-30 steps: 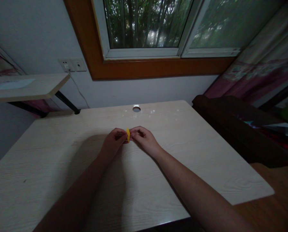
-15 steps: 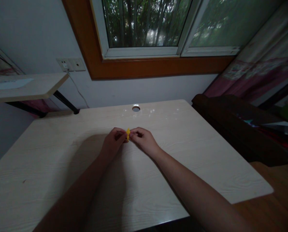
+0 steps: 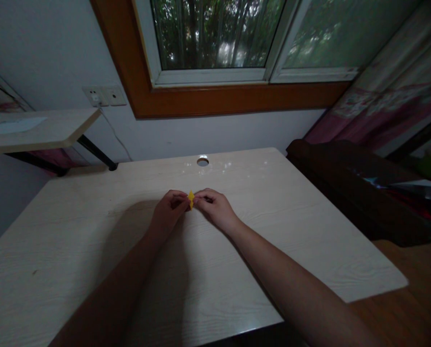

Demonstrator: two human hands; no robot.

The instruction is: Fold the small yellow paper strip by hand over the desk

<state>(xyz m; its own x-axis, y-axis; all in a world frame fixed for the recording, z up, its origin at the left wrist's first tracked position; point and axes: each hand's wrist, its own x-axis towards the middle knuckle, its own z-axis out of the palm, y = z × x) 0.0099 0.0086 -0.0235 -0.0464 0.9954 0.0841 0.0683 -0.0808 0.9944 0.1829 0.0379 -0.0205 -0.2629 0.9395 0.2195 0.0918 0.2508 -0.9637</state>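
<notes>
Between my two hands is a small yellow folded piece (image 3: 191, 199), pointed at its top and bottom; it looks like paper, though I cannot make out its exact form. My left hand (image 3: 169, 208) pinches it from the left with thumb and fingertips. From the right, my right hand (image 3: 214, 205) grips its other side the same way. Fingertips cover much of the piece. Both hands are just over the pale wood-grain table (image 3: 233, 270), near its middle.
A round cable hole (image 3: 203, 162) lies near the table's back edge. At the left stands a raised shelf (image 3: 56, 130) on black legs. Behind are a wall socket (image 3: 104, 96) and a window (image 3: 215, 38). Dark furniture (image 3: 345, 188) borders the table's right side.
The yellow piece has turned or opened slightly, its pointed outline showing more clearly between the fingers. Both hands keep their pinch in nearly the same spot. The view has shifted very slightly.
</notes>
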